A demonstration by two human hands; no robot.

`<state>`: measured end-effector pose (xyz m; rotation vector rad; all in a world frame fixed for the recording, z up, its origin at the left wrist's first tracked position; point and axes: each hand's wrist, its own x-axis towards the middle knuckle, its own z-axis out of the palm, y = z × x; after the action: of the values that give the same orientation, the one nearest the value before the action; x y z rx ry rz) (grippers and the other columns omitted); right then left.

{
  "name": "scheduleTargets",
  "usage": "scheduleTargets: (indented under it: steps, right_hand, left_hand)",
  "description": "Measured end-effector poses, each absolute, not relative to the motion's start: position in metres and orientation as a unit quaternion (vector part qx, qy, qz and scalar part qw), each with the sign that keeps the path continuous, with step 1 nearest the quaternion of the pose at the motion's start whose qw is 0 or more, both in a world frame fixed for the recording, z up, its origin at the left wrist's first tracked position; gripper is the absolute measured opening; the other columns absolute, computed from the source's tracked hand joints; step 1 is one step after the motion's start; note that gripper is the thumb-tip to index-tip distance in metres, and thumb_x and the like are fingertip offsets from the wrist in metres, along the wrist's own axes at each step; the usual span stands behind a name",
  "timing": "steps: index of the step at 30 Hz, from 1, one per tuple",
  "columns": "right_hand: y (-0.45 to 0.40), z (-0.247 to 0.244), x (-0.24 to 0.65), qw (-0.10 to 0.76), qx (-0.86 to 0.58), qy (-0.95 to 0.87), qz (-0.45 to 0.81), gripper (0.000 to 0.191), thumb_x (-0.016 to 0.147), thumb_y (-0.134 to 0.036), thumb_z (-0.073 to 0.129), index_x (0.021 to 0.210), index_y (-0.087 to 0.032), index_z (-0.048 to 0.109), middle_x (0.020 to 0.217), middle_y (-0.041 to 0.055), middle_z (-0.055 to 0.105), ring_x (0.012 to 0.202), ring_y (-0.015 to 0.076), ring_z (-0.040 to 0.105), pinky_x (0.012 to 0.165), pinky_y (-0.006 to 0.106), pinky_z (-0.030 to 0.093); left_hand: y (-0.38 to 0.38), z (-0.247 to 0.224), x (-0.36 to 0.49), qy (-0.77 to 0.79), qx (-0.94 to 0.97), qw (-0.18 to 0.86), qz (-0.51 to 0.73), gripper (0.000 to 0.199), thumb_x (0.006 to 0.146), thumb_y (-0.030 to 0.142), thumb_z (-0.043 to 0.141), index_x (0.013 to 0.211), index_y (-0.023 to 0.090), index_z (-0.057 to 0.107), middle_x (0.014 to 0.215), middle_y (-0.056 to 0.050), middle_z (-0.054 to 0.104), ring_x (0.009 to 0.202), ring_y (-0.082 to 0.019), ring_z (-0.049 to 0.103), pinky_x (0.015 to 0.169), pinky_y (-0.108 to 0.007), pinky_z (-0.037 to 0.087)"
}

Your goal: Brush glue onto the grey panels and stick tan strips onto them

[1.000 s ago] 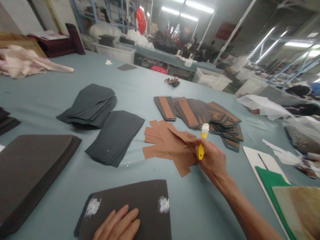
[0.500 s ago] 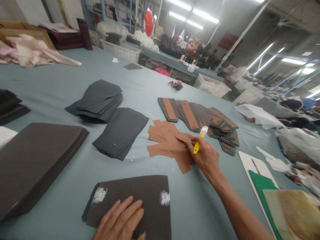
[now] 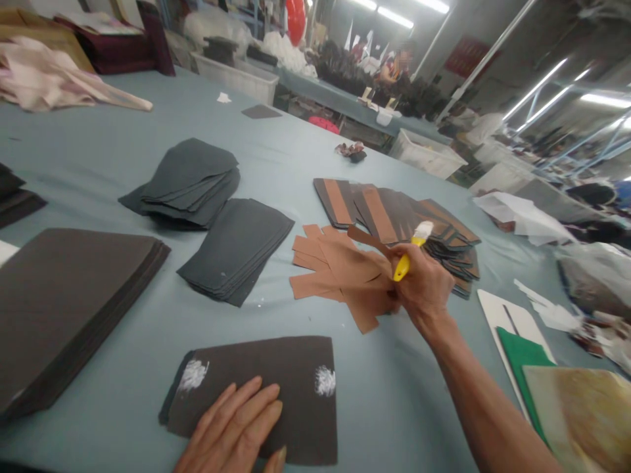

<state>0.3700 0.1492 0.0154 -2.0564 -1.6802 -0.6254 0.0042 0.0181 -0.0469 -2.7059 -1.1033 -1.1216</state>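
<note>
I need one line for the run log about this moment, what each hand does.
left hand: resting on dark sheet with white dabs | right hand: holding yellow-handled brush over tan strips

The right hand has tilted the yellow-handled brush rightward and raised a tan strip.

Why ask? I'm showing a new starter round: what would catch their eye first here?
The yellow-handled brush in the right hand stands out first, right of centre, beside a fan of tan strips. Near the bottom edge of the view, the left hand rests on a dark sheet marked with two white dabs. Far off at the top, a red oval object glows against the pale workshop background.
</note>
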Motion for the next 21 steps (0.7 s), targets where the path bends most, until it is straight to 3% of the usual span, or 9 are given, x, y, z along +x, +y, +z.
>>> scheduleTargets:
  steps: [6,12,14,17,21]
  right_hand:
    - [0.115,0.059,0.347,0.289,-0.704,-0.614,-0.211,0.025,0.095,-0.042,0.062,0.101,-0.021,0.075,0.082,0.0067,0.076,0.067,0.0216,0.067,0.059,0.028,0.04]
    - [0.057,0.088,0.279,0.355,-0.647,-0.659,-0.145,0.02,0.099,-0.044,0.065,0.096,-0.025,0.071,0.085,0.0043,0.078,0.059,0.0171,0.069,0.056,0.026,0.051]
    - [0.037,0.089,0.255,0.36,-0.646,-0.665,-0.101,0.013,0.101,-0.04,0.065,0.1,-0.028,0.069,0.085,0.0037,0.078,0.062,0.0182,0.072,0.056,0.028,0.053]
    - [0.011,0.083,0.226,0.375,-0.615,-0.694,-0.008,0.005,0.101,-0.036,0.068,0.102,-0.031,0.068,0.082,0.0011,0.078,0.061,0.0184,0.074,0.057,0.027,0.057]
    - [-0.007,0.07,0.205,0.407,-0.595,-0.677,0.152,0.003,0.1,-0.032,0.066,0.098,-0.031,0.064,0.07,-0.0051,0.071,0.051,0.0135,0.069,0.045,0.017,0.053]
  left_hand:
    - [0.011,-0.029,0.007,-0.377,-0.853,-0.049,-0.356,0.027,0.099,0.019,0.058,0.123,0.017,0.069,0.123,-0.004,0.08,0.125,-0.015,0.071,0.129,-0.029,0.031]
    - [0.006,-0.018,0.015,-0.416,-0.803,-0.15,-0.399,0.03,0.096,0.019,0.063,0.125,0.022,0.068,0.125,-0.004,0.08,0.122,-0.02,0.073,0.118,-0.038,0.051]
    - [0.003,-0.009,0.019,-0.422,-0.769,-0.235,-0.418,0.033,0.092,0.019,0.068,0.124,0.024,0.068,0.124,-0.004,0.08,0.118,-0.021,0.075,0.111,-0.038,0.057]
    - [-0.004,0.004,0.021,-0.431,-0.68,-0.447,-0.391,0.043,0.087,0.026,0.075,0.13,0.027,0.07,0.13,-0.006,0.077,0.12,-0.026,0.073,0.107,-0.04,0.059]
    - [-0.014,0.006,0.017,-0.41,-0.495,-0.684,-0.346,0.062,0.091,0.049,0.075,0.147,0.026,0.062,0.149,-0.012,0.065,0.138,-0.034,0.061,0.117,-0.05,0.05]
